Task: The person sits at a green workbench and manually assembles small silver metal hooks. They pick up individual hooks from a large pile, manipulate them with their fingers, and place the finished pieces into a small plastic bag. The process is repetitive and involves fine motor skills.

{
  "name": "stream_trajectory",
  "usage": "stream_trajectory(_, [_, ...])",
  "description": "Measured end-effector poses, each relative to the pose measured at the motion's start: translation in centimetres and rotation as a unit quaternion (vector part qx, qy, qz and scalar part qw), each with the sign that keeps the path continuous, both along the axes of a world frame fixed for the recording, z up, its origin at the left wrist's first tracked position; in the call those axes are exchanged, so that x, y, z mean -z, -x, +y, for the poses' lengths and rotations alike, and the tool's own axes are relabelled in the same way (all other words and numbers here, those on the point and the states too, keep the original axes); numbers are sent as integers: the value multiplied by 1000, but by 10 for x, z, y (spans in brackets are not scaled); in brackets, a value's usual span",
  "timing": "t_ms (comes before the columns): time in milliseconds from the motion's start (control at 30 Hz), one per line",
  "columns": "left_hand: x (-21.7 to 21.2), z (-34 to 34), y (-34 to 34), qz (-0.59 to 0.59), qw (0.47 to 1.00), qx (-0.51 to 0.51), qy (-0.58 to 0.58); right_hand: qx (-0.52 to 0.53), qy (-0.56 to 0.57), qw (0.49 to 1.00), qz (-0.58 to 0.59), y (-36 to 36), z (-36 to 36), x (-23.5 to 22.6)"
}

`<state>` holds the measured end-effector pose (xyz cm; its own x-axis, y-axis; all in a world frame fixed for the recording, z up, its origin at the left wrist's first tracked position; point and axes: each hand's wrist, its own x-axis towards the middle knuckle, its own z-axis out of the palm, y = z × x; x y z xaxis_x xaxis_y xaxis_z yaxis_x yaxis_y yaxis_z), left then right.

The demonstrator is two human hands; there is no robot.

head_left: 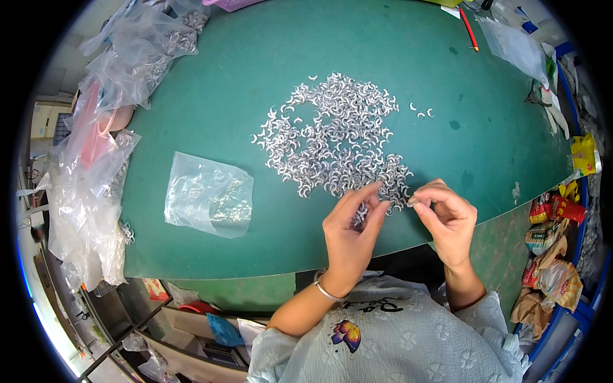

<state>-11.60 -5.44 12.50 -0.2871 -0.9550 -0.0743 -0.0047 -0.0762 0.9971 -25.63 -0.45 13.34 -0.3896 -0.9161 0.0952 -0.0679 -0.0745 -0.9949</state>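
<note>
A broad pile of small silvery crescent-shaped metal pieces is spread over the green tabletop. At its near edge my left hand curls around several of these pieces, with thumb and forefinger close together. Just to the right, my right hand pinches with thumb and forefinger at the pile's near right edge. Something small shows at those fingertips, too small to make out. A few crescents lie apart, right of the pile. To the left, a clear plastic bag lies flat on the table.
Clear bags of metal pieces crowd the left edge, near a pink container. A red pencil and a clear plastic sheet lie at the far right. Colourful packages fill the space beyond the right edge.
</note>
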Motion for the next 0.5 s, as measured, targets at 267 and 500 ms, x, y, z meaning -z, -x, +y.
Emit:
stream_trajectory(267, [-10, 7, -1, 48, 997, 55, 16, -38, 29, 999, 12, -3, 4, -7])
stream_trajectory(500, [-15, 8, -2, 35, 997, 62, 36, -37, 43, 996, 63, -3, 5, -12])
